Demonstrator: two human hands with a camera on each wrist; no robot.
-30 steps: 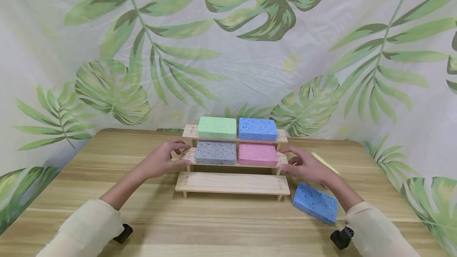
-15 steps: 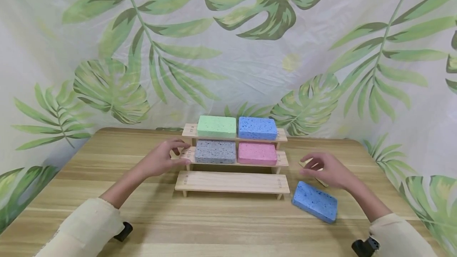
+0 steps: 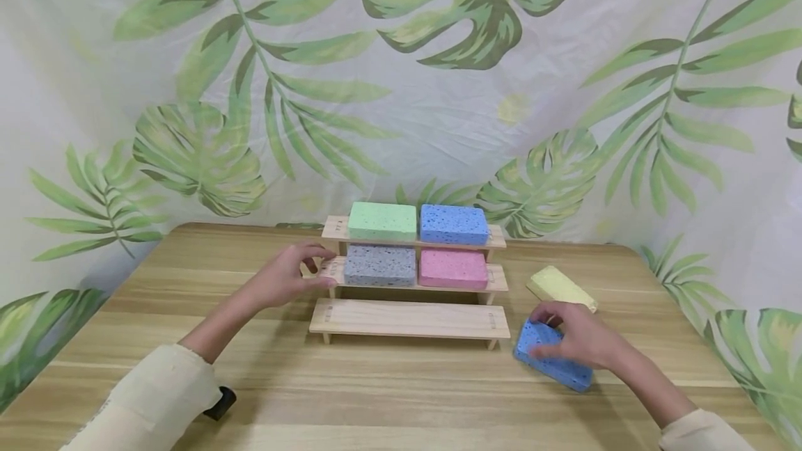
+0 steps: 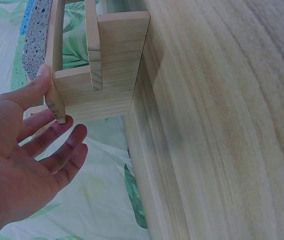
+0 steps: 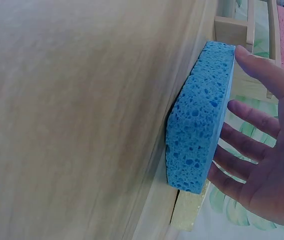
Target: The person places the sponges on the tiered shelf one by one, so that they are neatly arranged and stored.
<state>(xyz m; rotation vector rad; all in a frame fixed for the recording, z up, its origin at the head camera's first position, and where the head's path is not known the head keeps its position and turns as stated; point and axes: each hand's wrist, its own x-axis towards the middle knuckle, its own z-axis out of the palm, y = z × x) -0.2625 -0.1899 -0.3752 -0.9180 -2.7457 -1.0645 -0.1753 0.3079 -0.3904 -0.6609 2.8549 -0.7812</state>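
Four sponges (image 3: 382, 221) sit on the stepped wooden shelf (image 3: 410, 317) in the head view; the loose blue sponge (image 3: 567, 373) lies on the worktop (image 3: 376, 395) beside it, under the relaxed fingers of the right hand (image 3: 585, 335). In the left wrist view, the left hand (image 4: 19, 155) pinches the shelf's middle step, which should steady it. In the right wrist view, the thumb reaches one edge; gripping the opposite edge too would hold best.

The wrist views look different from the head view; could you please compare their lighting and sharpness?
Head view: brightest, with soft shadow beneath the wooden stand; left wrist view: dimmer and hazy, pores on the gray sponge showing; right wrist view: dim, pores on the nearer blue sponge clear, tabletop blurry.
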